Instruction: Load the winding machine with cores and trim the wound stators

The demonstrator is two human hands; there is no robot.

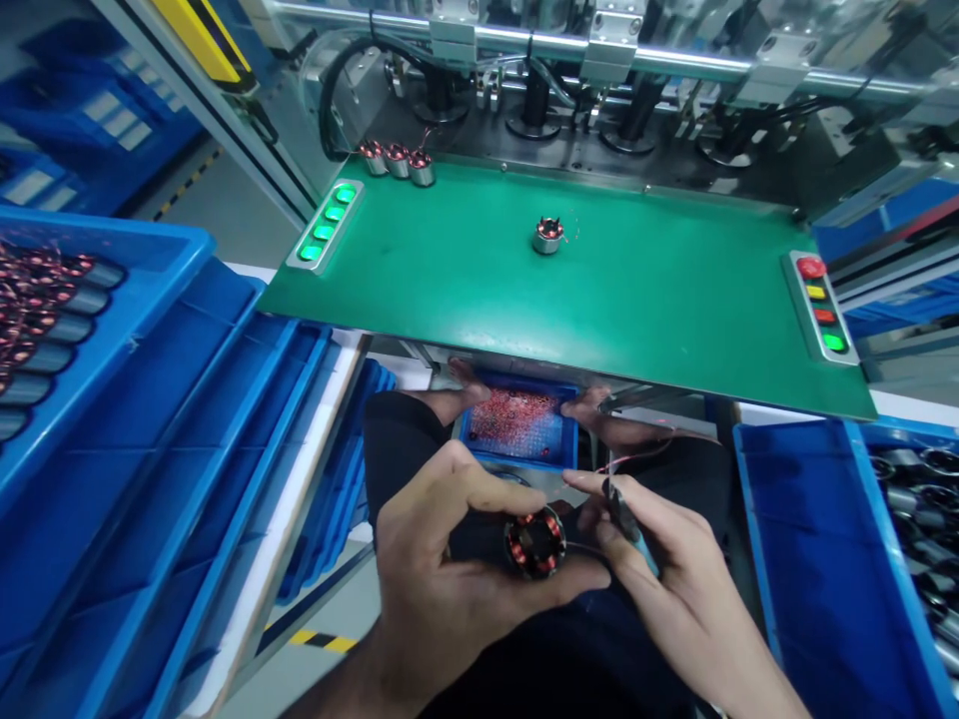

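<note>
Thumb and fingers of my left hand [465, 549] are wrapped round a wound stator [534, 542], whose copper coils and dark open centre face up. Close on its right, my right hand [666, 569] is closed on a small cutter [625, 519] with a dark head and a light blue handle. A thin copper wire [636, 455] rises beside the cutter's tip. Both hands are over my lap, in front of the green work surface [450, 270]. On that surface stands another stator [548, 236] with loose fine wires at its right.
Three stators [397, 160] stand at the surface's back left. Button panels [327, 228] flank it, the right one [824, 308] with a red knob. Machine fixtures line the back. A blue bin [516, 419] of wire scraps lies below; blue trays [172, 419] and a parts bin [861, 559] stand at the sides.
</note>
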